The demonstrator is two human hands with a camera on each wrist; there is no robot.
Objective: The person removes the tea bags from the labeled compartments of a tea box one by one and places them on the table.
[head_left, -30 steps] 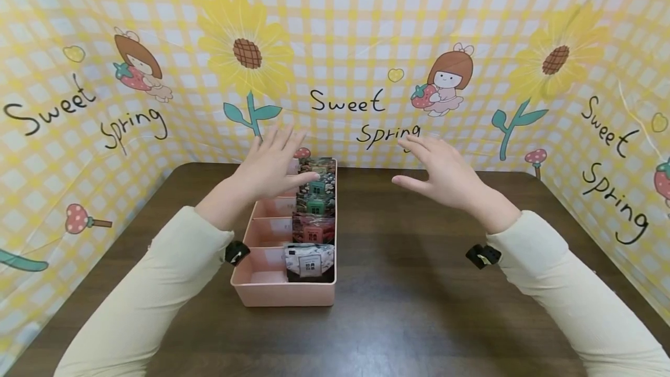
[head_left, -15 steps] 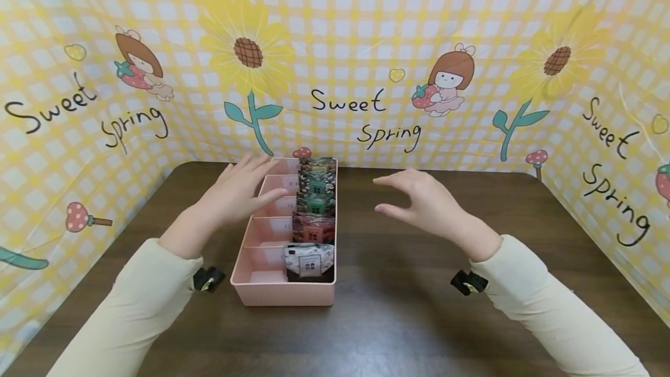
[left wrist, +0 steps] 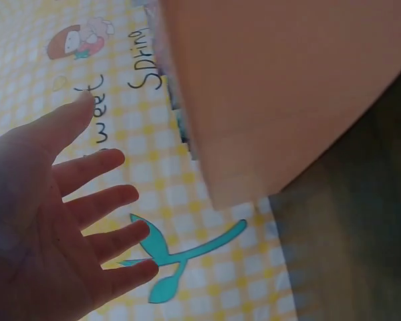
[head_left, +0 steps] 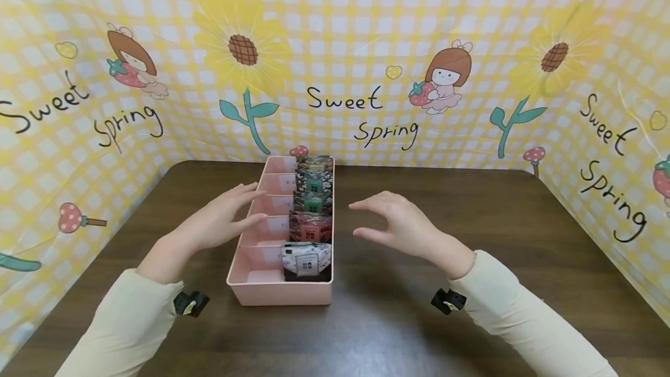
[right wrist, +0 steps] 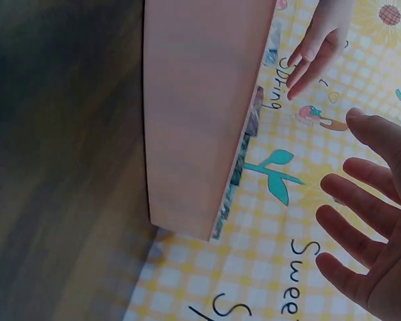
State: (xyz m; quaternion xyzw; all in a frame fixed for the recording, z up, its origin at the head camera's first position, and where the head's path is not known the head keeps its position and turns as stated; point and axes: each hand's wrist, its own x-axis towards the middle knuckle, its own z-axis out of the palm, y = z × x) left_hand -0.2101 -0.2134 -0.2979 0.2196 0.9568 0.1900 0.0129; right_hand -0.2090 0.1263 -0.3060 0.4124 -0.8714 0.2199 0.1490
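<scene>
A long pink box (head_left: pixel 280 294) with dividers stands on the table in the head view. Along its right side sits a row of sachets: a white one (head_left: pixel 307 262) in front, a red one (head_left: pixel 311 230), then green ones (head_left: pixel 313 202) behind. My left hand (head_left: pixel 218 219) hovers over the box's left edge, fingers spread and holding nothing. To the right of the box, my right hand (head_left: pixel 400 224) hangs in the air with thumb and fingers apart, also holding nothing. Both wrist views show loosely extended fingers, apart from the pink wall (left wrist: pixel 287 80).
The dark wooden table (head_left: pixel 471 330) carries the box. Behind and at both sides hangs a yellow checked cloth (head_left: pixel 340 28) printed with flowers and lettering. Black wrist cameras (head_left: pixel 191 303) sit at both cuffs.
Both hands have come down and toward me. The left has shifted left from above the box to its left edge; the right has moved left, closer to the box. The box stays put.
</scene>
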